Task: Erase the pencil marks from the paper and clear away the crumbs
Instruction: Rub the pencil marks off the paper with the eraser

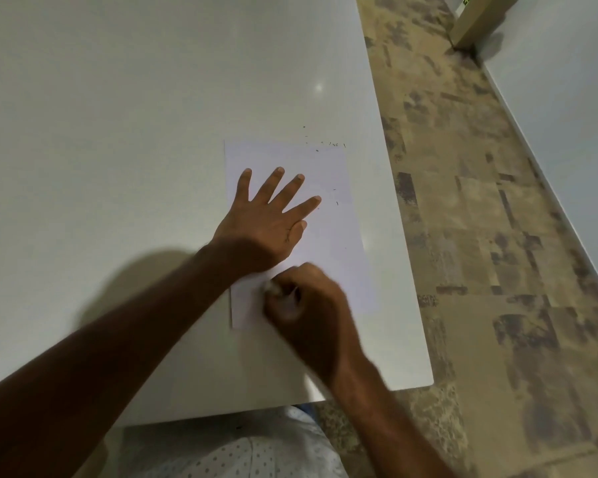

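Note:
A white sheet of paper [328,174] lies on the white table near its right edge. My left hand [268,220] presses flat on the sheet with fingers spread. My right hand [308,305] is closed around a small pale eraser [271,287], whose tip touches the paper near its lower left corner; the hand is motion-blurred. Dark crumbs [332,144] are scattered at the sheet's far right corner and on the table just beyond it, and a few more crumbs [336,202] lie near the right margin. No pencil marks are visible on the uncovered paper.
The table's [118,132] right edge runs close to the paper, and its near edge is just below my right wrist. Beyond it is mottled brown flooring [480,236]. A cardboard box [477,19] stands on the floor at the far right.

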`<action>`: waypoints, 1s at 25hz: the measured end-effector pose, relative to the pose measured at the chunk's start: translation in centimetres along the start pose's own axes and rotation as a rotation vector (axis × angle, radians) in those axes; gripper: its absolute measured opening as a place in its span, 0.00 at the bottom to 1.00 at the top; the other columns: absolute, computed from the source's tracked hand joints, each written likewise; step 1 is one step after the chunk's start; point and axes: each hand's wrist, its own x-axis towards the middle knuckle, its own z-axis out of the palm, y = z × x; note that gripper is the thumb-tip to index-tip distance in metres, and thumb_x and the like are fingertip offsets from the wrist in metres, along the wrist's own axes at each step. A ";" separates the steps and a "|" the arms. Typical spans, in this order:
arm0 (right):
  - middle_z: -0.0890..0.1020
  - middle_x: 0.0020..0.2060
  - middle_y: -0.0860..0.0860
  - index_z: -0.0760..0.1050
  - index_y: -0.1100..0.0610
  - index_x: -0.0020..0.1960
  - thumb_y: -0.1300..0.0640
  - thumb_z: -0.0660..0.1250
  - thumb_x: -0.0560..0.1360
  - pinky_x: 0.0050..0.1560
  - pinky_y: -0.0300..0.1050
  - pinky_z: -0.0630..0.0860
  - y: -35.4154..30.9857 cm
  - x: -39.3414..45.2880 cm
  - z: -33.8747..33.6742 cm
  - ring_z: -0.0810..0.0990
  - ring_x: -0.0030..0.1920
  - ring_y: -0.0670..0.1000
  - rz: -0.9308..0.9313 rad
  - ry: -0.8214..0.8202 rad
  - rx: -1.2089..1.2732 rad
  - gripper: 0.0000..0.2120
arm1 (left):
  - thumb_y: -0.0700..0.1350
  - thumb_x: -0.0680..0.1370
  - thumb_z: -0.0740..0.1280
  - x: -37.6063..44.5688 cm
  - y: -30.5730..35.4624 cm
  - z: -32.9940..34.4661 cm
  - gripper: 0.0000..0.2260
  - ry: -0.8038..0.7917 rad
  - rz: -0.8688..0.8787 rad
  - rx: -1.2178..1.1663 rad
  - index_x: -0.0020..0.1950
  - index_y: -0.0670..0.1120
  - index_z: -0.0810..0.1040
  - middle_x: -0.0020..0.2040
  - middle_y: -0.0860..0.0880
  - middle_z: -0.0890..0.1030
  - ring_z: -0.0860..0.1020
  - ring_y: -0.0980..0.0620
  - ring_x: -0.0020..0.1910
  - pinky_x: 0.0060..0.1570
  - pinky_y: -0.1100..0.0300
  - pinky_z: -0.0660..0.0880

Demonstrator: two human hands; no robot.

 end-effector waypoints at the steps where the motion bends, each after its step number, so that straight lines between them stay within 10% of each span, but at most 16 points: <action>1: 0.83 0.41 0.49 0.82 0.52 0.45 0.47 0.69 0.76 0.44 0.32 0.72 -0.2 -0.7 0.6 0.77 0.39 0.46 -0.040 -0.034 0.033 0.09 | 0.58 0.84 0.40 0.0 0.0 0.1 0.25 -0.001 0.001 0.004 0.82 0.61 0.49 0.84 0.50 0.48 0.46 0.44 0.83 0.76 0.32 0.42; 6: 0.82 0.39 0.44 0.80 0.51 0.41 0.52 0.71 0.79 0.40 0.32 0.68 3.0 4.3 -3.5 0.77 0.39 0.43 0.194 0.265 -0.036 0.09 | 0.59 0.84 0.39 0.1 -0.1 0.0 0.25 -0.028 -0.002 0.001 0.82 0.61 0.45 0.84 0.50 0.45 0.43 0.44 0.82 0.76 0.32 0.41; 10: 0.82 0.40 0.48 0.82 0.52 0.44 0.52 0.73 0.76 0.42 0.28 0.67 0.2 -0.6 0.0 0.75 0.38 0.45 -0.081 -0.017 -0.043 0.04 | 0.58 0.84 0.39 0.1 -0.1 0.3 0.25 -0.025 0.000 0.013 0.82 0.62 0.46 0.84 0.50 0.46 0.44 0.44 0.83 0.76 0.32 0.42; 15: 0.85 0.40 0.43 0.83 0.50 0.42 0.50 0.71 0.78 0.45 0.49 0.80 5.9 6.2 -6.7 0.81 0.41 0.44 0.254 0.243 -0.080 0.07 | 0.59 0.82 0.35 0.1 0.0 -0.2 0.27 -0.056 -0.005 0.019 0.82 0.62 0.43 0.84 0.51 0.43 0.42 0.44 0.82 0.76 0.32 0.41; 20: 0.82 0.41 0.45 0.82 0.51 0.44 0.49 0.73 0.77 0.44 0.41 0.76 1.2 0.4 -3.7 0.78 0.42 0.46 0.049 -0.167 -0.076 0.06 | 0.58 0.84 0.39 0.1 0.0 -0.1 0.25 -0.043 -0.008 -0.003 0.82 0.61 0.45 0.84 0.50 0.44 0.42 0.44 0.82 0.76 0.32 0.41; 25: 0.85 0.41 0.44 0.83 0.49 0.43 0.50 0.71 0.78 0.40 0.39 0.74 5.7 5.4 -7.3 0.80 0.40 0.42 0.235 0.206 -0.098 0.06 | 0.59 0.83 0.37 0.1 0.1 -0.3 0.25 -0.062 -0.011 -0.026 0.82 0.62 0.44 0.84 0.51 0.43 0.41 0.45 0.82 0.76 0.32 0.40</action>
